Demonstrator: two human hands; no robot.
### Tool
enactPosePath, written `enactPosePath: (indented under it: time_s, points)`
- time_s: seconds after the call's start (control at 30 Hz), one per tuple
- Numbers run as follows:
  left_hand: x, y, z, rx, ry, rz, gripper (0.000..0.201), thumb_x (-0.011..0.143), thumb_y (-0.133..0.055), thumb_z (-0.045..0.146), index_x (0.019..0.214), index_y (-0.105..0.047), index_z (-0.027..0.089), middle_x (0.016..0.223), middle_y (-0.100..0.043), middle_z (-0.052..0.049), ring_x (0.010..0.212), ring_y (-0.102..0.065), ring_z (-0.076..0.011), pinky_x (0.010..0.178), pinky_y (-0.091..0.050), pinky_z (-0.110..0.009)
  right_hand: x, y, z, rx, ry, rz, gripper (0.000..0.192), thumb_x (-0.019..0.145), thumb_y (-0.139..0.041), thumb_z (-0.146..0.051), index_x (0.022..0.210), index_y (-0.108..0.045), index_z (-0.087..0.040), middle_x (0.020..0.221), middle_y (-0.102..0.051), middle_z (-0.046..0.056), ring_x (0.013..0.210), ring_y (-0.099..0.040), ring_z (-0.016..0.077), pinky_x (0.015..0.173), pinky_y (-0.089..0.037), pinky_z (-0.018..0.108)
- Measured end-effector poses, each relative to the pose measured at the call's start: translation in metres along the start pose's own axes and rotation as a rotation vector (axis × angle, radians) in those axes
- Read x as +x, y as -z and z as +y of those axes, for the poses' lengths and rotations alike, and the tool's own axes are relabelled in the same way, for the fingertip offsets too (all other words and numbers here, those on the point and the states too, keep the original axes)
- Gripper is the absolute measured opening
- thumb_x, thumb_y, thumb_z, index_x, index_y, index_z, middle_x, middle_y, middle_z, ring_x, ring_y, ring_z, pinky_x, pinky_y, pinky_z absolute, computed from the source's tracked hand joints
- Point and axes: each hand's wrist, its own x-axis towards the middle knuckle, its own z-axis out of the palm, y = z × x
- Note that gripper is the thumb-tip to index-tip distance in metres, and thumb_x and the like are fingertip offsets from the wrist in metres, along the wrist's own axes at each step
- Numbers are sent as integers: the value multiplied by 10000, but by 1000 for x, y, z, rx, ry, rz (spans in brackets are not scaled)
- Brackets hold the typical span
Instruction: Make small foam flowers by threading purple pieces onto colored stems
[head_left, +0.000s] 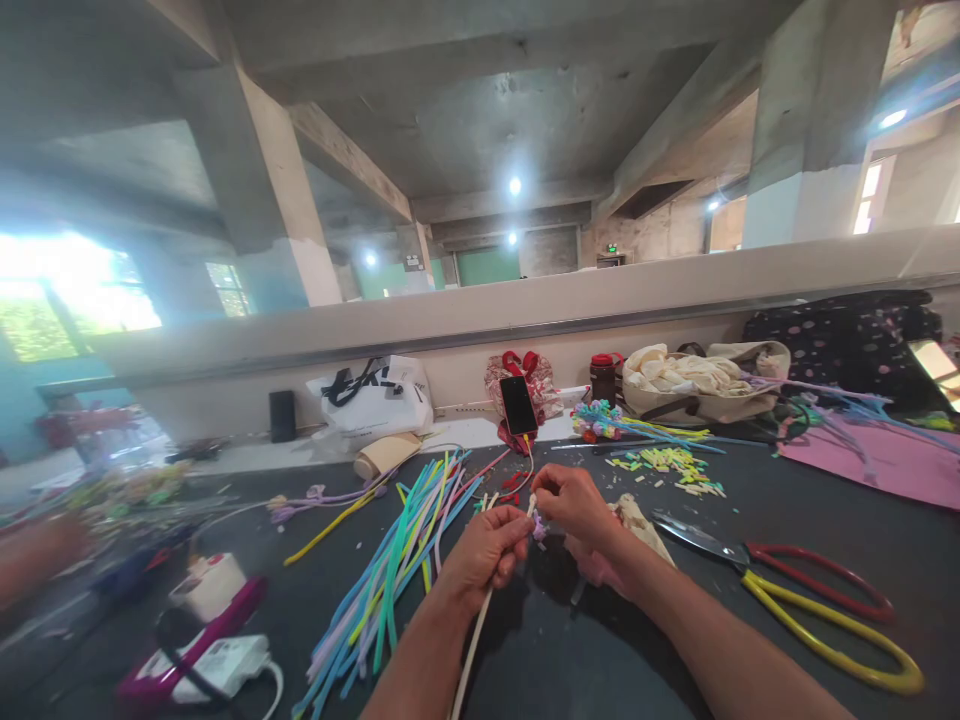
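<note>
While both hands pinch it, the thin cream-white plastic strip [480,610] runs lengthwise toward you.

Your left hand [487,550] has its fingers [517,545] closed on the strip's upper part; your right hand [574,500] pinches its top end beside a small lilac piece [540,528]. The strip's long axis falls from the fingertips down toward your body, above the dark desk [787,520], with the bundle of coloured strips [390,570] just to the left.

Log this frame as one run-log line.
left hand: pinching white strip | right hand: fingertips at strip's top end, small purple piece below | nearby: coloured strips left, scissors right | surface: dark table
</note>
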Motion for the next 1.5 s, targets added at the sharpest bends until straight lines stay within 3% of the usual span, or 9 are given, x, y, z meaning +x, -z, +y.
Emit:
enactPosePath:
  time_s: [0.13, 0.23, 0.33, 0.5, 0.7, 1.0, 1.2, 1.3, 1.5]
  points:
    - [1, 1, 0, 9, 1, 18, 250, 614, -592, 369, 607, -444, 167, 390, -475, 84, 215, -281, 0, 251, -123, -140, 5, 11, 7, 21, 52, -90, 223, 670, -409, -147, 720, -625, -163, 530, -578, -26, 472, -508, 97, 462, -371, 183]
    - [0, 1, 1, 17, -3, 40, 244, 610, -591, 366, 616, -455, 163, 394, -483, 80, 220, -292, -4, 253, -133, -140, 7, 21, 5, 12, 164, -132, 306, 692, -458, -145, 956, -596, -216, 880, -611, 10, 755, -551, 118, 664, -412, 214]
    - [-1, 1, 1, 23, -2, 46, 241, 620, -583, 369, 610, -455, 164, 394, -486, 80, 216, -285, -2, 254, -127, -142, 3, 20, 0, -210, 401, -209, 318, 717, -515, -167, 998, -577, -302, 1079, -527, 0, 959, -462, 142, 808, -353, 260]
    - [-1, 2, 1, 14, 27, 11, 242, 625, -584, 366, 591, -459, 161, 381, -466, 85, 215, -272, 4, 262, -94, -144, -2, 12, 1, -596, 598, -250, 132, 767, -517, -243, 827, -631, -270, 1002, -559, 11, 907, -445, 156, 770, -349, 280]
    - [0, 2, 3, -46, 39, -26, 250, 607, -602, 368, 614, -458, 164, 360, -422, 106, 213, -217, 17, 274, -70, -146, 2, 17, 4, -604, 607, -238, 112, 790, -495, -244, 831, -599, -247, 932, -601, -2, 873, -452, 156, 755, -316, 302]
    - [-1, -10, 4, -115, 37, -9, 212, 596, -610, 305, 595, -451, 165, 329, -407, 111, 197, -199, 17, 265, -69, -142, 2, 18, 4, -491, 512, -192, 152, 804, -464, -205, 812, -612, -240, 1009, -598, 16, 953, -437, 182, 828, -263, 361]
    - [2, -4, 0, -133, 7, 29, 217, 602, -608, 324, 623, -473, 155, 350, -432, 101, 205, -224, 15, 267, -80, -132, 8, 23, 15, -265, 312, -160, 179, 742, -513, -205, 884, -616, -242, 1052, -574, 34, 959, -466, 193, 832, -308, 354]
    - [4, 0, 0, -142, -47, 88, 241, 611, -599, 364, 659, -472, 165, 387, -476, 92, 218, -293, 1, 265, -121, -128, 12, 29, 22, -103, 129, -116, 297, 739, -486, -271, 1014, -557, -186, 994, -583, 73, 823, -536, 170, 691, -407, 293]
    - [0, -6, 3, -107, -112, 105, 260, 613, -599, 388, 666, -479, 164, 472, -559, 48, 292, -441, -43, 281, -223, -139, 7, 19, 8, 246, -120, -250, 264, 740, -430, -329, 723, -607, -133, 581, -583, -4, 465, -502, 84, 384, -342, 162]
